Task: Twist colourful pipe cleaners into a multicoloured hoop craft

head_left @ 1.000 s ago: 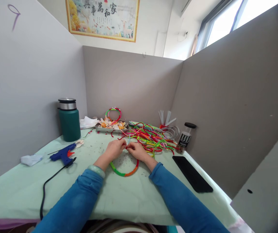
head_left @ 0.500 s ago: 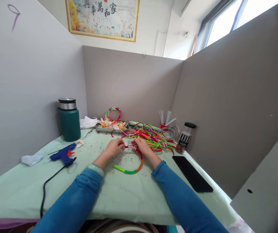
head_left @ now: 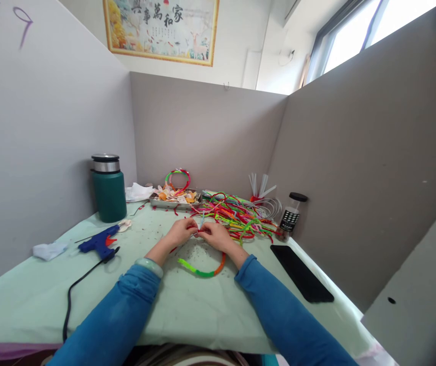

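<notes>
Both hands are held close over the tablecloth (head_left: 210,320), fingertips almost meeting. A red fuzzy strip (head_left: 173,250) is pinched in the left hand (head_left: 180,232), tail poking out underneath; the red end of a multicolour hoop (head_left: 205,274) looks to be gripped between thumb and fingers of the right hand (head_left: 216,235), exact contact hidden by the fingers. The hoop is laid unclosed between the forearms: orange part passed by the right wrist, green part nearest the body, yellow-green end left loose below the left hand. A pale bangle (head_left: 150,266) is worn on the left wrist. Just past the right hand, a pile of fuzzy strips (head_left: 237,216) is heaped, with coiled grey tubing (head_left: 275,206) and clear sticks (head_left: 265,183) placed behind it. Beyond the left hand, a metal tray (head_left: 174,205) is filled with small pale and orange pieces (head_left: 176,196), a second hoop (head_left: 189,179) propped upright there. Far left, a blue glue gun (head_left: 98,243) is laid down, green flask (head_left: 109,197) stood behind it. Far right, a black-lidded jar (head_left: 289,218) and a flat black pad (head_left: 302,273) are set. Everything is enclosed by grey partitions (head_left: 206,132)
</notes>
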{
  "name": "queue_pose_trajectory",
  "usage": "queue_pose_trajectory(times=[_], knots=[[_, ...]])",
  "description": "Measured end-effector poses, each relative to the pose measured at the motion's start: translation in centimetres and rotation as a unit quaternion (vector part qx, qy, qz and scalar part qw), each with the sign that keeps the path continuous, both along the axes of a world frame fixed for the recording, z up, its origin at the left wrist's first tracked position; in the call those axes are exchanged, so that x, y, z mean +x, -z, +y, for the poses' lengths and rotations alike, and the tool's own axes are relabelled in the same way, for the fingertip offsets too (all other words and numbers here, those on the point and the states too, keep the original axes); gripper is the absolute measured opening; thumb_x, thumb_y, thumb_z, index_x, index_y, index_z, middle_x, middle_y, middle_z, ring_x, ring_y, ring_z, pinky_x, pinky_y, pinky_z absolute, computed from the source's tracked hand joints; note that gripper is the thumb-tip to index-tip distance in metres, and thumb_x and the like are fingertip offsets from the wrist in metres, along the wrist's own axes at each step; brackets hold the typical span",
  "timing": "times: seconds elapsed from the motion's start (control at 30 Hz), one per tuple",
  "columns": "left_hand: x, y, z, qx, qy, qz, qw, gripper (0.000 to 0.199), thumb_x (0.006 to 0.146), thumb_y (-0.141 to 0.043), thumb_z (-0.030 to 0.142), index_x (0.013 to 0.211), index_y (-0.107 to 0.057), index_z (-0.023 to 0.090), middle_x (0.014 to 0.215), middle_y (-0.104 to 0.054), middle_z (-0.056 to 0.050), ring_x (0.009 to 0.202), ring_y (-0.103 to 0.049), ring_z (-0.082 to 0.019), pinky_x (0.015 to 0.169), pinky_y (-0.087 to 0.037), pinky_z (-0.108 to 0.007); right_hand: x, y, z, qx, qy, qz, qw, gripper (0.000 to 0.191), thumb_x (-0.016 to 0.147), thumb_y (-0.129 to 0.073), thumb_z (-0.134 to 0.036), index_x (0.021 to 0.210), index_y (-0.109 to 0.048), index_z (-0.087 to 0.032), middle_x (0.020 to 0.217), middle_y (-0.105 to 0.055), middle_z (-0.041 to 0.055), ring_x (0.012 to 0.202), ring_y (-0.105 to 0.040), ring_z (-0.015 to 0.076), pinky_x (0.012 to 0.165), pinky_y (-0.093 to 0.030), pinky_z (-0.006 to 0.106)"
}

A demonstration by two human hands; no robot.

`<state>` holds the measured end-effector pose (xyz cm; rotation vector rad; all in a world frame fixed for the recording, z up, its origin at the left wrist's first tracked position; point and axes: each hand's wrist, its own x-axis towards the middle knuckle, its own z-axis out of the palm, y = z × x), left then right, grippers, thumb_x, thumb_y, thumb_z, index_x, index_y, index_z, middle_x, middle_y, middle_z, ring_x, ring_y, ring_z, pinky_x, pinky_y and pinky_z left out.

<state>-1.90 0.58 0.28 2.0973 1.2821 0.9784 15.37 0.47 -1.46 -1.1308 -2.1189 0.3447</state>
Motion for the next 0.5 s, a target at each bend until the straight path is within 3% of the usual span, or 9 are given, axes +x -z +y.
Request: queue_pose_trajectory(times=[0.23,0.5], knots=[[0.2,-0.7,-1.2,-0.145,0.040,-0.124,0.981,0.028,0.065,-0.059,0.039,0.079,-0.054,0.015,0.063,-0.064,-0.001,0.044,-0.041,-0.008,0.045,-0.032,-0.021,0.1,-1.1,-1.1,0.011,-0.057,0.055,0.997,0.015,0.080,-0.058,-0.025,0.071,-0.066,-0.017,0.064,-0.060,-0.0017,0.058,-0.047,0.0098,0.056,-0.032,0.021],[-0.4,-1.2,-1.5,-0.223,0.044,-0.194,0.954,0.041,0.059,-0.069,0.046,0.080,-0.064,0.011,0.070,-0.066,-0.004,0.047,-0.044,-0.007,0.047,-0.035,-0.023,0.3,-1.4,-1.2,0.000,-0.097,0.110,0.989,0.019,0.081,-0.056,-0.031,0.074,-0.067,-0.017,0.066,-0.059,0.0002,0.062,-0.049,0.0122,0.058,-0.036,0.022]])
